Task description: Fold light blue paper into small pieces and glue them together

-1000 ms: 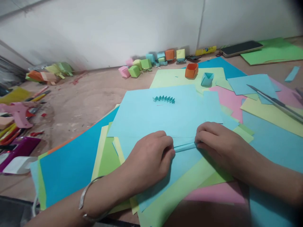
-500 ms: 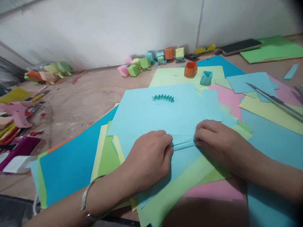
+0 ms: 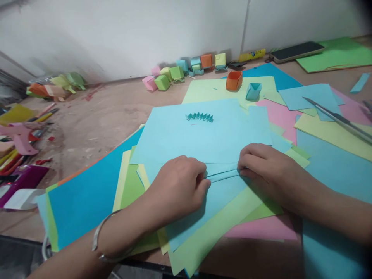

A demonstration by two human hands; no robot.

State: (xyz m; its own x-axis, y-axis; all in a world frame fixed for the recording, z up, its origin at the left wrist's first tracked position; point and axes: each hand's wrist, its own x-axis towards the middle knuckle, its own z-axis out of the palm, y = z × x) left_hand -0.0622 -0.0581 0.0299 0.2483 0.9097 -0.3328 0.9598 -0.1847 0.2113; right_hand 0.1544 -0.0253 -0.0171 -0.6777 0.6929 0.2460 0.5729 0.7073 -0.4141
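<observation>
A narrow folded light-blue paper strip (image 3: pixel 223 175) stretches between my two hands, just above the light-blue sheets (image 3: pixel 174 135). My left hand (image 3: pixel 183 186) is closed, pinching the strip's left end between thumb and fingers. At the other end, my right hand (image 3: pixel 261 166) has its curled fingers closed on the strip. Both ends are hidden inside the fingers. Beyond the hands, a teal zigzag-folded paper strip (image 3: pixel 200 117) rests on the upper sheet.
Small folded paper cubes (image 3: pixel 177 72) line the wall. An orange paper box (image 3: pixel 234 81) and a blue one (image 3: pixel 254 91) stand in front. Scissors (image 3: pixel 337 116) and a phone (image 3: pixel 297 52) lie right; a pink glue gun (image 3: pixel 20 137) lies left among pens.
My left hand has slid slightly left along the strip, so more of it shows between my hands. My right hand keeps its grip. The whole view has shifted a little.
</observation>
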